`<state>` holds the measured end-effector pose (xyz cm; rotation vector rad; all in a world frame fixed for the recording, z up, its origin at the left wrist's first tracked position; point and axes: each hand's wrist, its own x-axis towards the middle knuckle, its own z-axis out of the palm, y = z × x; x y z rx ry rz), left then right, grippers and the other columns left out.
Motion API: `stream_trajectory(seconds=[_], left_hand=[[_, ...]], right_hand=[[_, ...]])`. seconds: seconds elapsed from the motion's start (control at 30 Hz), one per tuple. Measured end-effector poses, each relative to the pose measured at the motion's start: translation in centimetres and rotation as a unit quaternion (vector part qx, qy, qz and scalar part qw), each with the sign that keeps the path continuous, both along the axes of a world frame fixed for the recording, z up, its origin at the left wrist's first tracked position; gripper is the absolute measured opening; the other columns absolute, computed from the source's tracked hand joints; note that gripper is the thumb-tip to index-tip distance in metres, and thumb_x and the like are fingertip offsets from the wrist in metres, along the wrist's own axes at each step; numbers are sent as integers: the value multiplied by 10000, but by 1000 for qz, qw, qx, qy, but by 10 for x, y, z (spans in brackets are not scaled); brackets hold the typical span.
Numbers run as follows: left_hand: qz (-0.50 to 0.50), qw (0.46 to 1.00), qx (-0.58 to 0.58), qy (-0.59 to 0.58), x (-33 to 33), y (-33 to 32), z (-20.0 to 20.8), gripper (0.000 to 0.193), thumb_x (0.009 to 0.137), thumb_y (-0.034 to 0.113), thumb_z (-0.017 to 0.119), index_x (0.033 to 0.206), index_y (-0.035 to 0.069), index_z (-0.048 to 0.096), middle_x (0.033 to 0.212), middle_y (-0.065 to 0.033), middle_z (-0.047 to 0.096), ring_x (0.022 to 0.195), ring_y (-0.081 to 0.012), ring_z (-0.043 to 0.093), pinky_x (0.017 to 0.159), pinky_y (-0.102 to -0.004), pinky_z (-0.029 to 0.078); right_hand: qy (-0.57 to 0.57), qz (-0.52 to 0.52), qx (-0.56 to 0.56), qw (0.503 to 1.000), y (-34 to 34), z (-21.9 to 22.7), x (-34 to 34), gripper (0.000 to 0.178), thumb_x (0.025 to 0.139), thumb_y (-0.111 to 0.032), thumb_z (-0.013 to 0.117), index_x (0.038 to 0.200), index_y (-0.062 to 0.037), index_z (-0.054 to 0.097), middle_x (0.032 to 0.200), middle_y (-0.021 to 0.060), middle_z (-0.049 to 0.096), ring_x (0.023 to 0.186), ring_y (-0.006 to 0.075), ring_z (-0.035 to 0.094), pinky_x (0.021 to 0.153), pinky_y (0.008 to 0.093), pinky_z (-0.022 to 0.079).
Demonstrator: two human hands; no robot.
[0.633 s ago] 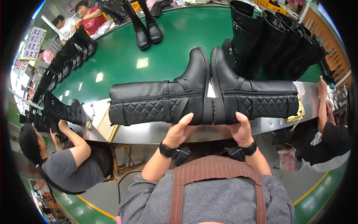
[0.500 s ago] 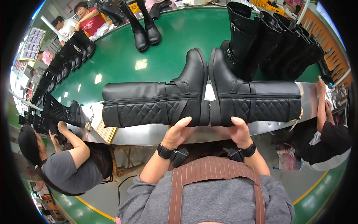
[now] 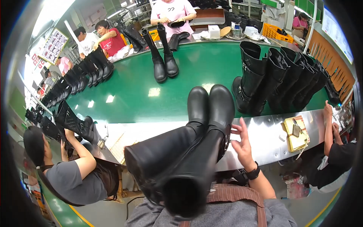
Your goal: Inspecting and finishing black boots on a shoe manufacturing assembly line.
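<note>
Two tall black boots lie side by side in front of me, toes pointing away and shafts toward my chest. The left boot [image 3: 159, 151] has its shaft slanting to the lower left. Its mate, the right boot [image 3: 202, 155], turns its dark, slightly blurred shaft opening toward me. My right hand [image 3: 244, 146] is open beside this boot's ankle straps and buckles, fingers spread; whether a fingertip touches the boot I cannot tell. The boots cover my left hand and forearm.
A green conveyor belt [image 3: 132, 102] runs behind a metal ledge [image 3: 257, 130]. Tall black boots [image 3: 251, 75] stand in a group at right; another pair [image 3: 165, 64] stands farther back. A yellow pad [image 3: 297, 132] lies on the ledge. Co-workers sit on both sides.
The boots have swung from lying sole to sole across the ledge to lying side by side, shafts toward me. My right hand has let go; my left has gone out of sight. The view has tilted up.
</note>
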<state>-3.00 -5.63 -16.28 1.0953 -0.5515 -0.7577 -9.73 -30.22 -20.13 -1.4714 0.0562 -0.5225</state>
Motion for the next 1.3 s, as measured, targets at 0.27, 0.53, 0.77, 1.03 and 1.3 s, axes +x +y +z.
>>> stream_trajectory(seconds=[0.27, 0.53, 0.77, 1.03, 1.3], left_hand=[[99, 984, -60, -134, 8, -26, -6, 479, 1028, 216, 452, 1443, 14, 324, 1144, -87, 589, 1120, -173, 569, 999, -301, 446], [50, 960, -112, 252, 40, -74, -64, 547, 1032, 421, 392, 1454, 77, 337, 1376, -73, 496, 1216, -178, 514, 1030, -337, 433], [-46, 946, -168, 275, 50, -53, -68, 576, 1046, 450, 267, 1405, 20, 402, 1370, -169, 510, 1292, -272, 478, 1112, -435, 367], [39, 918, -234, 317, 50, -33, -63, 535, 1006, 402, 450, 1435, 92, 372, 1425, -119, 471, 1322, -288, 452, 1108, -474, 374], [128, 904, -241, 330, 46, -21, -64, 498, 1000, 398, 471, 1391, 94, 416, 1352, -86, 547, 1233, -232, 545, 1002, -368, 486]], right_hand=[[-8, 162, 305, 939, -35, -68, 29, 512, 1022, -345, 467, 1439, -68, 359, 1337, 54, 528, 1234, 183, 502, 1066, 341, 379], [69, 179, 331, 924, -54, -67, 13, 482, 1038, -354, 400, 1413, -52, 405, 1316, 120, 553, 1199, 208, 542, 1031, 374, 431], [81, 265, 352, 894, -35, -15, -3, 472, 1044, -352, 376, 1403, -50, 421, 1319, 150, 552, 1175, 217, 566, 1006, 399, 461], [52, 140, 527, 837, -7, -14, -2, 491, 1003, -379, 490, 1368, -53, 448, 1363, 115, 527, 1254, 238, 516, 1048, 397, 437], [60, 104, 491, 863, 15, -8, 6, 459, 1000, -379, 502, 1328, -60, 471, 1311, 102, 557, 1211, 227, 541, 1010, 372, 466]])
